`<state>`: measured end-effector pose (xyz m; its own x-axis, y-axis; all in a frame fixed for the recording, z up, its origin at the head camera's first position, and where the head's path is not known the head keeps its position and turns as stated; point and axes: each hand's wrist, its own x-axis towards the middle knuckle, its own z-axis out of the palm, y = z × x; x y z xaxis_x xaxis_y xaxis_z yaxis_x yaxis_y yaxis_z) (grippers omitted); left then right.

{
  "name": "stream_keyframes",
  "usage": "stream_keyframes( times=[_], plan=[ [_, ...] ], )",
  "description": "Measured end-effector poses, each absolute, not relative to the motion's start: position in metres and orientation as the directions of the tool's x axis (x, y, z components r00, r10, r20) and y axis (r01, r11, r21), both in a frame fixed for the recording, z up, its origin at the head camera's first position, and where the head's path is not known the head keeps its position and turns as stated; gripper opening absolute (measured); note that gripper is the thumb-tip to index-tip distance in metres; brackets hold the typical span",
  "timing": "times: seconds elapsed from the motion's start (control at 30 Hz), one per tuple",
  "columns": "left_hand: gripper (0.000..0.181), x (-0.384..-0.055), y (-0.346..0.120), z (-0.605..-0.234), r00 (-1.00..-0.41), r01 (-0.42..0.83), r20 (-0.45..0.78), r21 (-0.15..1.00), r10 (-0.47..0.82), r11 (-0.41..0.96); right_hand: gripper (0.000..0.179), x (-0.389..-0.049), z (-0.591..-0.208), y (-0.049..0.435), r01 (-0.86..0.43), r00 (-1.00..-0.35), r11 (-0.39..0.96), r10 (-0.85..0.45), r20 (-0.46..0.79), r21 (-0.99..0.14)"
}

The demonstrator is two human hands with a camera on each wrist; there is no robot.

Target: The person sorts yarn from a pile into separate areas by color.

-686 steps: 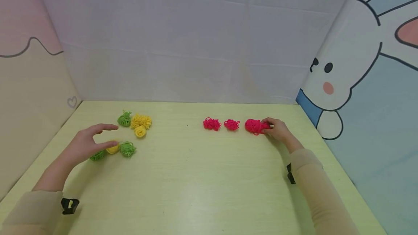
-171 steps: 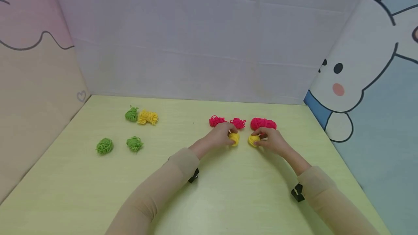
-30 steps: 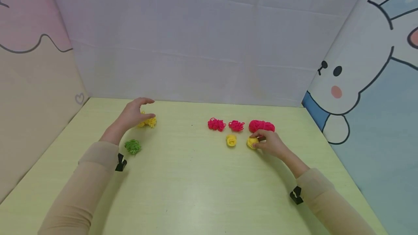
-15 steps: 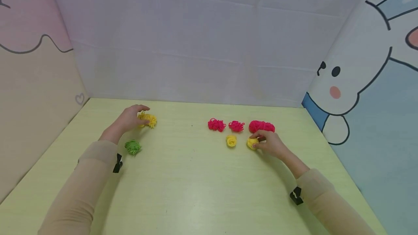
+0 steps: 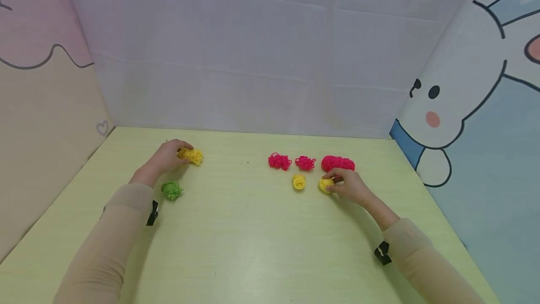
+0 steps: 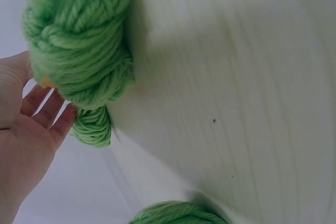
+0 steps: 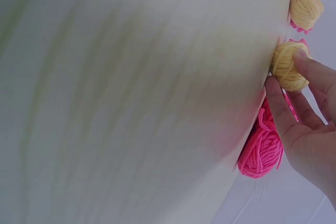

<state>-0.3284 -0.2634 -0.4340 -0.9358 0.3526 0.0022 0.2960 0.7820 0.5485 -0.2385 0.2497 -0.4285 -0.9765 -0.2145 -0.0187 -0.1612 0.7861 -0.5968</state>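
Observation:
At the back left of the table, my left hand (image 5: 169, 156) grips a yellow yarn bundle (image 5: 192, 156), its thumb and fingers on either side. Only a speck of that yellow shows in the left wrist view, behind a large green yarn ball (image 6: 79, 40). My right hand (image 5: 350, 185) pinches a small yellow yarn ball (image 5: 325, 185) resting on the table, just in front of the long pink yarn skein (image 5: 338, 163). A second yellow yarn ball (image 5: 298, 182) sits to its left, untouched.
Two smaller pink yarn bundles (image 5: 280, 161) (image 5: 305, 163) lie left of the skein in a row. Near the left forearm is a green yarn ball (image 5: 171, 190). More green balls (image 6: 92, 129) (image 6: 178, 214) appear in the left wrist view. White cloth (image 5: 253, 60) walls the back.
Both yellow balls came from the left side to in front of the pink yarn. In the last second my left hand lowered and closed on the yellow bundle; the right hand stayed still.

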Motion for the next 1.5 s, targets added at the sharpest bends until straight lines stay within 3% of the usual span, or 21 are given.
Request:
stream_keyframes(
  times=[0.6,1.5],
  plan=[
    [0.034,-0.331,-0.260,-0.434,-0.944,0.268,-0.026,0.524,0.330,0.808,0.025,-0.240,-0.428,0.251,-0.169,-0.975,0.781,-0.221,-0.012,-0.601],
    [0.031,-0.323,-0.238,-0.398,-0.938,0.340,0.131,0.525,0.320,0.780,0.025,-0.239,-0.429,0.250,-0.153,-0.977,0.788,-0.213,-0.031,-0.596]
  ],
)
